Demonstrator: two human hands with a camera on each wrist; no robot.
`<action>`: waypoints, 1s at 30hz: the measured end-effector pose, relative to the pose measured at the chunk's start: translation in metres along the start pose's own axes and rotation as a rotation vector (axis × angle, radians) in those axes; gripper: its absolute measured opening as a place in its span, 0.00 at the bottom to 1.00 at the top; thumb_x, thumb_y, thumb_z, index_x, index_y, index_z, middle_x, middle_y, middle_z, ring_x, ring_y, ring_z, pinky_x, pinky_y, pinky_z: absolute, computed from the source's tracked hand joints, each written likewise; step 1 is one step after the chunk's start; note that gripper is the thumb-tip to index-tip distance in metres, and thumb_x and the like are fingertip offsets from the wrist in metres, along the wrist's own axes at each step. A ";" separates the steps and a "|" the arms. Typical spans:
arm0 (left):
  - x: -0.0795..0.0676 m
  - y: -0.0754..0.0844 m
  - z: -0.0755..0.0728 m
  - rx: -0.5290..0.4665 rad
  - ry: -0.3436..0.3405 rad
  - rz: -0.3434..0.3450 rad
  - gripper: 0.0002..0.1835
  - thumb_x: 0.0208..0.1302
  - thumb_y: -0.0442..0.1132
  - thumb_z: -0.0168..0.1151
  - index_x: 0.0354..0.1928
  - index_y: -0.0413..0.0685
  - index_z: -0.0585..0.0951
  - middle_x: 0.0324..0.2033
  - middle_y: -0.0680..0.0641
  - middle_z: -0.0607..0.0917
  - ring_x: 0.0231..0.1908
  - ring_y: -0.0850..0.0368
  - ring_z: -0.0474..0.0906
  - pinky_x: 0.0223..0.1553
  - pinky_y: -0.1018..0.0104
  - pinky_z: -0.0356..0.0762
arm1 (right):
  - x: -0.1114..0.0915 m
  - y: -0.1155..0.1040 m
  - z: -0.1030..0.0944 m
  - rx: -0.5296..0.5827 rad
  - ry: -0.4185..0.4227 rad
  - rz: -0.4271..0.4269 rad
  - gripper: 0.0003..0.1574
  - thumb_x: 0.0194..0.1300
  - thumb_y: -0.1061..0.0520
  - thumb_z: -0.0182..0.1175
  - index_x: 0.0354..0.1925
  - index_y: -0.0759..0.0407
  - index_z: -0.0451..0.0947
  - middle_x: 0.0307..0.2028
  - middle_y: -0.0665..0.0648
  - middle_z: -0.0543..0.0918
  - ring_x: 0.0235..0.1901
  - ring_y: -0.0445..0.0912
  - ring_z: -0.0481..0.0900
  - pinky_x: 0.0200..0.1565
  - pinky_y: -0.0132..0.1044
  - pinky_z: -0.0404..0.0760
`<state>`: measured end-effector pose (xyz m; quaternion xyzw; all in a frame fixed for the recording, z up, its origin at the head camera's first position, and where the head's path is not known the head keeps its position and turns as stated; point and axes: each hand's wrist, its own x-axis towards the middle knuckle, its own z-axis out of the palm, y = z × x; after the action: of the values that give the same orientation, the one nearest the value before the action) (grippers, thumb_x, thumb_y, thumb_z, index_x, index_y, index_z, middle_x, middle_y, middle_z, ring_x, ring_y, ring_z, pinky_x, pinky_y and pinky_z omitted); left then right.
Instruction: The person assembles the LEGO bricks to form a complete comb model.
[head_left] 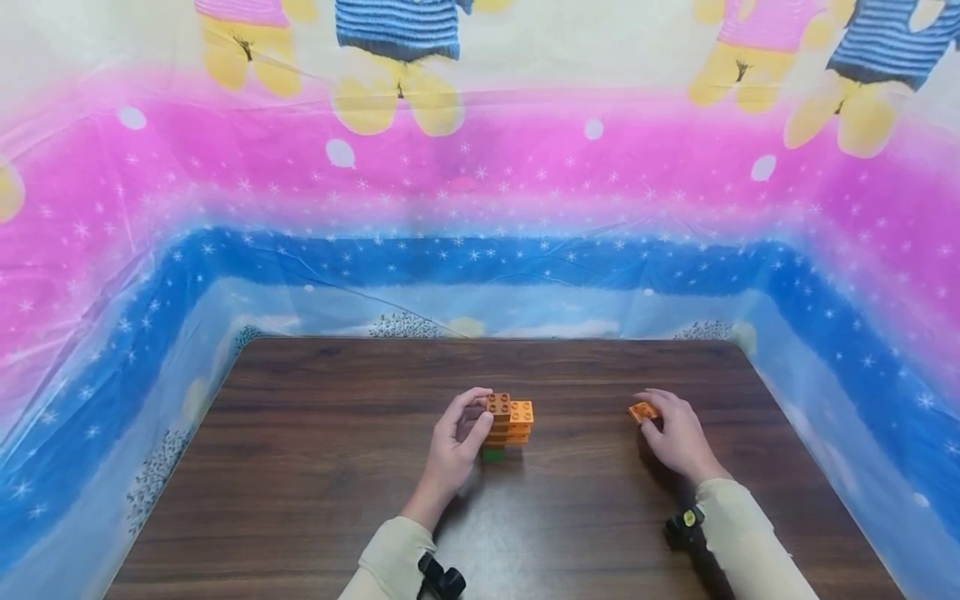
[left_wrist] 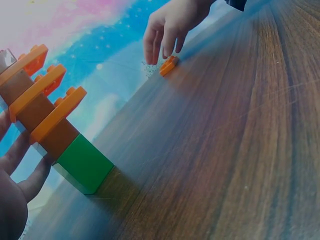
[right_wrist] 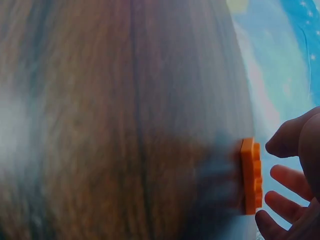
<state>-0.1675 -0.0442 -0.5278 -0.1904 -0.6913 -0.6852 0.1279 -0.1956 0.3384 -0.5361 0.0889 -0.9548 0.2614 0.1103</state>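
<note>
A tower of toy building bricks (head_left: 498, 430) stands upright on the table, held from its left side by my left hand (head_left: 453, 440), thumb in front and fingers behind. Its bottom is a green brick (left_wrist: 84, 164). Above that, brown bricks (left_wrist: 59, 137) alternate with orange plates (left_wrist: 60, 114) that jut out to the right. On the right, a loose orange plate (right_wrist: 251, 177) lies on the table, studs up. My right hand (head_left: 677, 430) hovers just over it, fingers apart and loosely bent; the right wrist view shows a gap between fingertips and plate.
The dark wood-grain table (head_left: 330, 467) has its far edge against a patterned cloth (head_left: 450, 258), which also hangs along both sides. A small black device is strapped at each wrist, near the cream sleeves (head_left: 738, 525).
</note>
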 end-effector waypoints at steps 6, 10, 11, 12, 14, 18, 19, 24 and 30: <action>0.000 -0.001 0.000 -0.011 0.003 0.004 0.18 0.77 0.34 0.60 0.65 0.50 0.78 0.53 0.44 0.82 0.55 0.48 0.82 0.56 0.57 0.82 | 0.001 0.009 0.000 -0.023 -0.045 0.056 0.29 0.68 0.66 0.60 0.67 0.64 0.77 0.71 0.74 0.70 0.69 0.74 0.64 0.67 0.73 0.62; 0.000 -0.001 0.000 -0.015 0.002 0.003 0.18 0.77 0.34 0.60 0.65 0.49 0.78 0.53 0.43 0.83 0.55 0.47 0.82 0.56 0.56 0.82 | 0.002 0.012 0.000 -0.039 -0.062 0.054 0.31 0.68 0.67 0.61 0.69 0.65 0.75 0.70 0.74 0.71 0.68 0.74 0.66 0.67 0.73 0.63; 0.000 -0.001 0.000 -0.015 0.002 0.002 0.18 0.77 0.34 0.60 0.66 0.48 0.78 0.53 0.43 0.83 0.55 0.46 0.83 0.56 0.56 0.82 | 0.002 0.013 0.000 -0.041 -0.063 0.051 0.31 0.68 0.67 0.61 0.69 0.65 0.75 0.70 0.74 0.72 0.68 0.74 0.66 0.67 0.73 0.63; 0.000 -0.001 0.000 -0.016 0.001 0.002 0.18 0.77 0.34 0.60 0.66 0.46 0.78 0.53 0.43 0.83 0.55 0.46 0.82 0.57 0.56 0.82 | 0.002 0.014 0.000 -0.043 -0.064 0.051 0.31 0.68 0.67 0.62 0.69 0.65 0.74 0.69 0.74 0.72 0.67 0.74 0.67 0.67 0.73 0.63; 0.000 0.000 0.000 -0.019 -0.001 0.000 0.18 0.77 0.34 0.60 0.66 0.45 0.78 0.53 0.43 0.83 0.55 0.46 0.83 0.57 0.56 0.81 | 0.003 0.015 0.000 -0.045 -0.063 0.053 0.32 0.68 0.67 0.63 0.69 0.66 0.74 0.68 0.74 0.73 0.67 0.73 0.68 0.67 0.73 0.63; 0.000 0.000 0.000 -0.018 -0.003 -0.005 0.18 0.77 0.35 0.60 0.66 0.46 0.78 0.53 0.43 0.83 0.56 0.46 0.82 0.57 0.57 0.81 | 0.002 0.016 0.001 -0.049 -0.062 0.073 0.33 0.67 0.65 0.66 0.69 0.67 0.73 0.66 0.75 0.74 0.65 0.72 0.68 0.66 0.72 0.65; 0.000 0.000 0.000 -0.019 -0.004 -0.006 0.18 0.77 0.35 0.60 0.66 0.46 0.78 0.53 0.43 0.83 0.56 0.46 0.82 0.57 0.57 0.81 | 0.002 0.016 0.001 -0.053 -0.062 0.075 0.34 0.66 0.65 0.67 0.69 0.68 0.74 0.65 0.75 0.75 0.65 0.72 0.68 0.66 0.72 0.65; 0.001 -0.002 0.000 -0.023 -0.004 0.004 0.18 0.78 0.34 0.59 0.66 0.48 0.78 0.53 0.42 0.83 0.56 0.46 0.83 0.57 0.57 0.82 | 0.000 0.018 0.002 -0.066 -0.058 0.063 0.34 0.66 0.60 0.71 0.66 0.71 0.75 0.59 0.76 0.77 0.60 0.71 0.71 0.62 0.70 0.69; 0.001 -0.002 0.000 -0.027 -0.010 0.004 0.18 0.78 0.34 0.59 0.66 0.44 0.77 0.53 0.42 0.82 0.55 0.47 0.83 0.57 0.57 0.81 | -0.003 0.020 0.003 -0.079 -0.053 0.052 0.33 0.68 0.55 0.73 0.63 0.72 0.78 0.54 0.73 0.79 0.57 0.69 0.73 0.59 0.67 0.71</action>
<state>-0.1687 -0.0441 -0.5289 -0.1967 -0.6824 -0.6931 0.1233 -0.1979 0.3538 -0.5487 0.0663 -0.9689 0.2238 0.0818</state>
